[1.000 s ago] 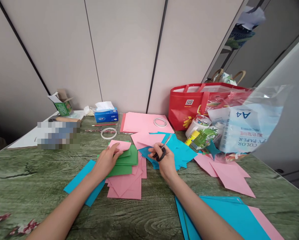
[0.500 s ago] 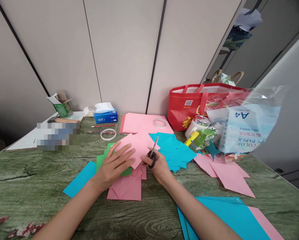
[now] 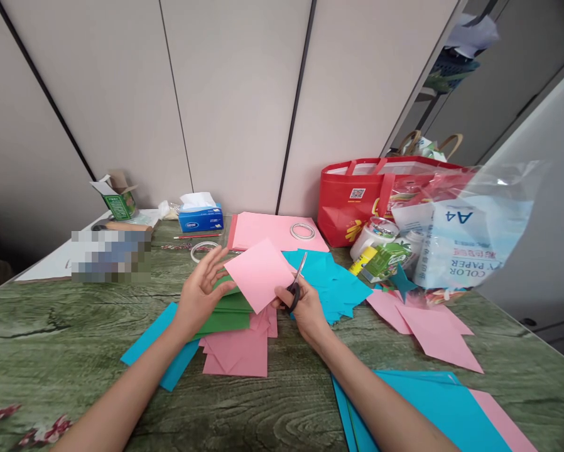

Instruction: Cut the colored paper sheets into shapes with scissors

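Note:
My right hand (image 3: 301,306) grips black-handled scissors (image 3: 295,285), blades pointing up and away, and also pinches the near corner of a pink paper square (image 3: 259,273) raised off the table. Fingers spread, my left hand (image 3: 201,290) is open beside the left edge of that pink square, resting over a stack of green paper (image 3: 228,314). Under the green stack lie pink pieces (image 3: 238,351) and a blue sheet (image 3: 159,342). Blue cut pieces (image 3: 329,282) lie just right of the scissors.
On the green wood-grain table (image 3: 51,339) are a pink sheet stack (image 3: 267,229) with a tape ring (image 3: 302,231), another tape ring (image 3: 201,248), a tissue box (image 3: 200,216), a red bag (image 3: 362,194), a colour paper pack (image 3: 465,242), jars, and blue and pink sheets (image 3: 433,408) near right.
The pink square has lifted from under my left palm and now stands tilted in my right hand's pinch. My left hand has opened and drawn slightly left.

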A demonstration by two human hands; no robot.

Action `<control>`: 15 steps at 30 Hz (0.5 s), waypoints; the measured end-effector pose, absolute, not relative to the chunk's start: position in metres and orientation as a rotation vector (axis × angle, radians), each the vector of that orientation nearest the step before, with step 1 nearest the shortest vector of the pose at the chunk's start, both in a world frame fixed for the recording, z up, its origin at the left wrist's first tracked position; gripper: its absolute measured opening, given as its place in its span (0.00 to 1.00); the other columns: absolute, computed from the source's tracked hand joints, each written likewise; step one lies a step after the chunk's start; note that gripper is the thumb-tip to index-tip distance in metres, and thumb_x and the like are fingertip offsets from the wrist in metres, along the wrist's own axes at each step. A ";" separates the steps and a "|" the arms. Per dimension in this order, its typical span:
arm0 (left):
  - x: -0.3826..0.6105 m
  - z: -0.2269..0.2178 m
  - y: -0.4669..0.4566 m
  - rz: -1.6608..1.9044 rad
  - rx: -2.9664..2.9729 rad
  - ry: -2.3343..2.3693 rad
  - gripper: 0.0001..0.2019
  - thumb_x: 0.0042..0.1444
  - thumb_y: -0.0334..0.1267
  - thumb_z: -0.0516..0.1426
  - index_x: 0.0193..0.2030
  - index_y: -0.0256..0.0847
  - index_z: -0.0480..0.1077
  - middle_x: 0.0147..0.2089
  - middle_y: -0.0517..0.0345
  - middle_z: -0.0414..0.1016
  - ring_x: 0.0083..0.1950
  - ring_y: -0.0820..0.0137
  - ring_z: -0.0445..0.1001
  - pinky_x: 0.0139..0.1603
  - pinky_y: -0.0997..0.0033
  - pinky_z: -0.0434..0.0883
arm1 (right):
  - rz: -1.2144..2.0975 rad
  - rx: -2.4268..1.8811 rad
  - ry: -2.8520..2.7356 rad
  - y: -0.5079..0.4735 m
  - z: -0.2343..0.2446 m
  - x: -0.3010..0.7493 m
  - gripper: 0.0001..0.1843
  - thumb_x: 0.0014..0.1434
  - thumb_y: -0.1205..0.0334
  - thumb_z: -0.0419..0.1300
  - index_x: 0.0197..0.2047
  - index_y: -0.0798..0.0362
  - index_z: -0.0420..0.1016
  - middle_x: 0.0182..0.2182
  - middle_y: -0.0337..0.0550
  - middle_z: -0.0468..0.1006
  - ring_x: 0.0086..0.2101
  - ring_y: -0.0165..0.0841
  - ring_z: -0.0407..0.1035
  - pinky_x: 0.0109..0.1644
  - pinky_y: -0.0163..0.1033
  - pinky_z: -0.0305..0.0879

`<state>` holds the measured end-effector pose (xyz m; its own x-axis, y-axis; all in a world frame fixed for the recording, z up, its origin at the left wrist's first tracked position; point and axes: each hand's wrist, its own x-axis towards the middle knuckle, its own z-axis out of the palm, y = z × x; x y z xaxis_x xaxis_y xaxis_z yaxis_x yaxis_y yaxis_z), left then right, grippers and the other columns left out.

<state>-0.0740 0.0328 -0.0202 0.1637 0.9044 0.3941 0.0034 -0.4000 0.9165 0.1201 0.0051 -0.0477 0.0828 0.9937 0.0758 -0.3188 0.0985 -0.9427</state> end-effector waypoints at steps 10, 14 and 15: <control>-0.077 -0.016 0.035 1.108 1.330 0.948 0.41 0.35 0.35 0.65 0.59 0.38 0.54 0.44 0.50 0.73 0.46 0.64 0.71 0.45 0.62 0.69 | 1.099 -0.996 -0.840 0.008 -0.049 0.121 0.19 0.40 0.58 0.66 0.36 0.53 0.67 0.21 0.30 0.65 0.20 0.24 0.59 0.22 0.30 0.59; -0.073 -0.013 0.029 0.980 1.287 1.005 0.48 0.34 0.35 0.65 0.62 0.39 0.47 0.35 0.56 0.76 0.36 0.67 0.74 0.38 0.64 0.70 | 1.084 -1.029 -0.821 0.008 -0.049 0.121 0.21 0.39 0.56 0.66 0.36 0.53 0.67 0.20 0.30 0.63 0.19 0.23 0.58 0.20 0.30 0.56; -0.073 -0.013 0.029 0.960 1.296 1.030 0.48 0.34 0.36 0.66 0.63 0.38 0.47 0.32 0.57 0.76 0.34 0.67 0.74 0.36 0.65 0.70 | 1.082 -1.032 -0.827 0.008 -0.048 0.120 0.20 0.40 0.55 0.66 0.36 0.53 0.67 0.19 0.30 0.63 0.18 0.23 0.58 0.20 0.29 0.56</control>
